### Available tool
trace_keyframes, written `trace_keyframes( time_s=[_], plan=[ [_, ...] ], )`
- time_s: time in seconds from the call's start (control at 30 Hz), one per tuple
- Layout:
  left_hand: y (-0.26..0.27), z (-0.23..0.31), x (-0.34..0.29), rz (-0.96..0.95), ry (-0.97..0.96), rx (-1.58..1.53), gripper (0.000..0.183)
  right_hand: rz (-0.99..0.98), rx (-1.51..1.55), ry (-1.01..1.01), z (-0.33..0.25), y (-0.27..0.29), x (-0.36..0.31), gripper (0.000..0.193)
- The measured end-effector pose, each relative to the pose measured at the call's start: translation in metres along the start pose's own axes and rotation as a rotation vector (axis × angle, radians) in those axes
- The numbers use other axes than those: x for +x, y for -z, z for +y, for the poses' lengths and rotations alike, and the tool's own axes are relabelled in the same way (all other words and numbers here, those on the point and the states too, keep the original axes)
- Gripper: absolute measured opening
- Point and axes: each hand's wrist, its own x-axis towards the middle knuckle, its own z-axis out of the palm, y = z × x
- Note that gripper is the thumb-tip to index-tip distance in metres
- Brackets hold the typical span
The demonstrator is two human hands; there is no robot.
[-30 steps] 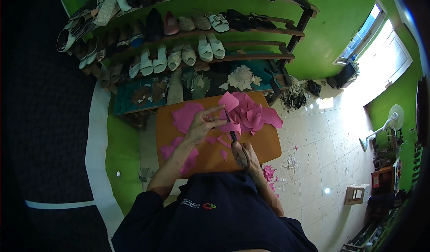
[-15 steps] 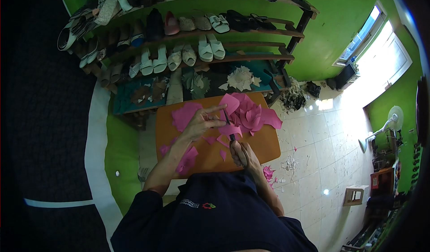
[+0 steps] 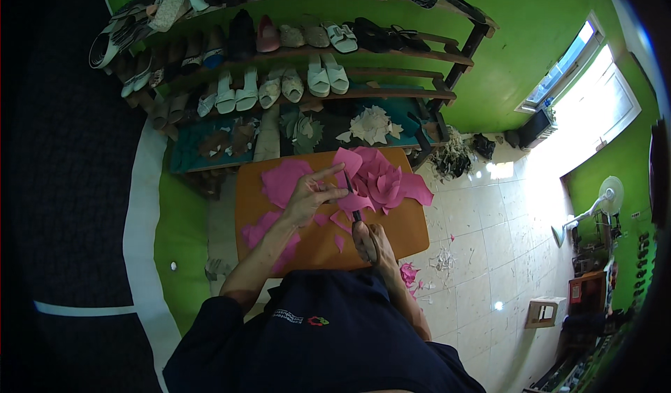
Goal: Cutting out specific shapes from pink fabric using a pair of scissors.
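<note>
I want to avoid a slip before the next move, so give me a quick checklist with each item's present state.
1. Right hand gripping the scissors: ok, closed around the handle end.
2. Left hand firm on the pink piece: cannot tell; fingers are at its left edge.
3. Left fingers well away from the blades: not ok, they look very near.
4. Blade opening: cannot tell, too small.
5. Table free of loose bits: not ok, pink scraps lie there.
</note>
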Motion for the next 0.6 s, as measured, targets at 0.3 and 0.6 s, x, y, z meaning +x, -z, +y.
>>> trace_keyframes(
  time_s=[0.3,0.6],
  plan=[
    [0.009,0.004,0.006,-0.021,-0.019,0.040,0.052,-0.029,0.043,0.016,-0.003,0.000,-0.010,0.058],
    [0.001,0.010,0.001,-0.021,0.020,0.090,0.057,-0.064,-0.066,0.013,-0.004,0.003,-0.005,0.063]
  ],
)
